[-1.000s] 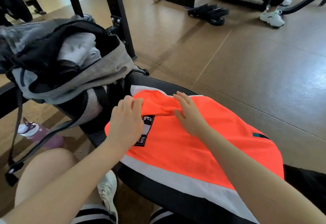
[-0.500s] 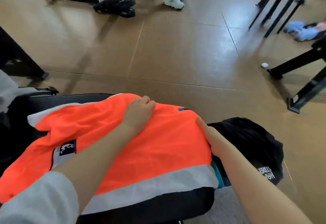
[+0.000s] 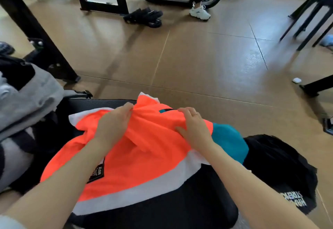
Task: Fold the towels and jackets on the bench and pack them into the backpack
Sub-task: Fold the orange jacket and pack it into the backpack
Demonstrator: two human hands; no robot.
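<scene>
We noted the left hand closed on a bunch of the orange jacket, near its far edge, and the right hand pinching the same fabric beside the teal panel. The jacket lay spread over the black bench, white hem toward us, creased but not yet folded flat. A black garment sat just right of it, unfolded. At the left, the grey backpack stood open, with something pale apparently inside. We judged the task midway: this jacket's fold was in hand, the black garment and final packing were left.
</scene>
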